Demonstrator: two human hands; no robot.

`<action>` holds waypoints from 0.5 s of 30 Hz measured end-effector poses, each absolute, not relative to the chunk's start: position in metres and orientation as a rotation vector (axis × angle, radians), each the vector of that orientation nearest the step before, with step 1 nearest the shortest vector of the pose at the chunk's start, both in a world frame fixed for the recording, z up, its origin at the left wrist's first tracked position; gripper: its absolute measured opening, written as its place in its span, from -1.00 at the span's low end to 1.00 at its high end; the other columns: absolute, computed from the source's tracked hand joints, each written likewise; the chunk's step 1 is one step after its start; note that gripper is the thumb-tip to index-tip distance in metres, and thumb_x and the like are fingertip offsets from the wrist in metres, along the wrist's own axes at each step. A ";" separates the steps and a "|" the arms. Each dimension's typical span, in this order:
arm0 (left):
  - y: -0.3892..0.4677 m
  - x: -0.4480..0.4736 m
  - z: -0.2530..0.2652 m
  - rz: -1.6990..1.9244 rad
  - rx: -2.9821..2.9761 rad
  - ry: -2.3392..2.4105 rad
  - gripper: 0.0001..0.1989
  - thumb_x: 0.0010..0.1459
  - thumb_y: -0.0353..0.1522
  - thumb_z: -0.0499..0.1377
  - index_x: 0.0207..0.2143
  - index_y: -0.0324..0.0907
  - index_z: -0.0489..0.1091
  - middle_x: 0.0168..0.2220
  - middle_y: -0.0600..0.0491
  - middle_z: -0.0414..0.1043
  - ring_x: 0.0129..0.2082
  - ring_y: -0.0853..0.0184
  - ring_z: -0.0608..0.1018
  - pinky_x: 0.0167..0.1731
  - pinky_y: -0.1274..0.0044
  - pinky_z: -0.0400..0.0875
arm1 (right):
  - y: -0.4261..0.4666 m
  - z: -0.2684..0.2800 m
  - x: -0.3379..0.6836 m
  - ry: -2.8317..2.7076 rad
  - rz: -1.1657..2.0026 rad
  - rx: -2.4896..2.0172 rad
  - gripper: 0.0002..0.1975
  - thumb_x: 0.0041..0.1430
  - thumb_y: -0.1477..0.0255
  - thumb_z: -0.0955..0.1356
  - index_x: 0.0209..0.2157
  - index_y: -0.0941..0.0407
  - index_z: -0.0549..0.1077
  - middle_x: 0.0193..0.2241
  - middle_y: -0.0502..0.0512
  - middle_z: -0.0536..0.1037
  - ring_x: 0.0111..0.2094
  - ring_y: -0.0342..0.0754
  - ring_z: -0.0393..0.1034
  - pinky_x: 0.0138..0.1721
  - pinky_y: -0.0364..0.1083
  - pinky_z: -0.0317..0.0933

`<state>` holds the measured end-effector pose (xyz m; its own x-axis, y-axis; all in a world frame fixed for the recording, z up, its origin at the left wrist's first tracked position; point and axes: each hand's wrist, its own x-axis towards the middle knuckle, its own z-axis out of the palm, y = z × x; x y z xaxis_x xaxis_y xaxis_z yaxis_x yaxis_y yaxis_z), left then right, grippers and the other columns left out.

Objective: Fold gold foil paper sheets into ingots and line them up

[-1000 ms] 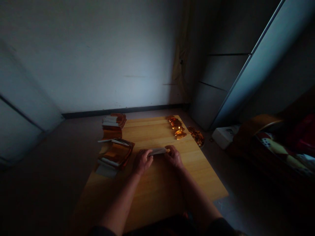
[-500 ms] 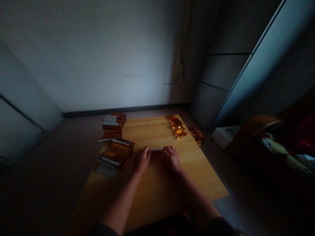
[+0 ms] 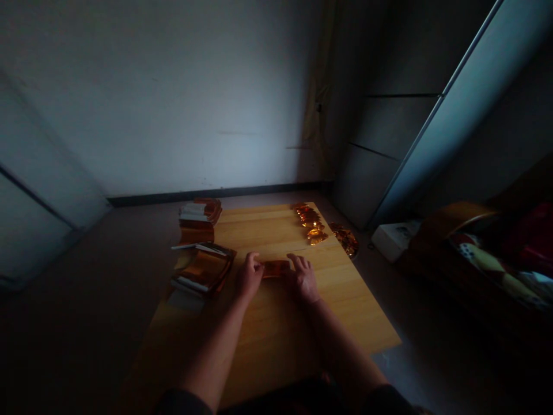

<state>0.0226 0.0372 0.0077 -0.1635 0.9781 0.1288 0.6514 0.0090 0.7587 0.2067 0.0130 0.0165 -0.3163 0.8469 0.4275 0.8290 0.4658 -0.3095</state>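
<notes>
A narrow folded strip of gold foil paper (image 3: pixel 275 269) lies low over the wooden table (image 3: pixel 345 300), its shiny copper-coloured side showing. At its left end is my left hand (image 3: pixel 250 276), with the thumb on the paper and the forefinger lifted. The right end is held by my right hand (image 3: pixel 305 279); its forefinger is raised and bent, and its thumb is hidden behind the hand. To the left of my left hand lies a loose stack of foil sheets (image 3: pixel 207 268) with pale backs.
Farther back on the left sit more foil sheets (image 3: pixel 201 213). A row of shiny folded foil pieces (image 3: pixel 311 223) lines the table's far right, with a heap of similar foil pieces (image 3: pixel 345 239) beyond the edge. A white box (image 3: pixel 393 239) stands on the floor at right.
The pale edge along the top of the foil strip is out of sight, and its copper side faces up. Fingers of both hands have lifted and straightened somewhat from the strip.
</notes>
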 end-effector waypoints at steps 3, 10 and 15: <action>0.040 0.023 0.007 0.994 1.611 1.855 -0.74 -0.02 -0.46 0.15 -0.23 -0.11 0.22 -0.50 0.20 0.37 -0.52 0.44 0.44 -0.47 0.62 0.26 | 0.010 0.018 0.207 -2.198 0.036 -1.416 -0.87 0.16 0.45 0.32 -0.31 0.00 0.53 0.04 0.09 0.34 0.00 0.06 0.13 -0.07 0.01 0.06; 0.038 0.023 0.003 1.119 1.558 1.792 -0.82 -0.02 -0.46 0.11 -0.34 -0.11 0.18 -0.50 0.21 0.35 -0.51 0.44 0.45 -0.43 0.61 0.28 | 0.009 0.017 0.207 -2.223 0.057 -1.436 -0.84 0.17 0.45 0.30 -0.28 0.00 0.53 0.05 0.12 0.34 -0.05 0.09 0.18 -0.12 0.00 0.08; 0.040 0.025 -0.005 1.121 1.573 1.808 -0.77 -0.03 -0.44 0.16 -0.30 -0.12 0.18 -0.46 0.19 0.34 -0.45 0.43 0.46 -0.40 0.59 0.30 | 0.011 0.012 0.208 -2.206 0.051 -1.433 -0.81 0.19 0.42 0.28 -0.27 0.01 0.54 0.13 0.10 0.27 -0.01 0.11 0.17 -0.10 0.02 0.09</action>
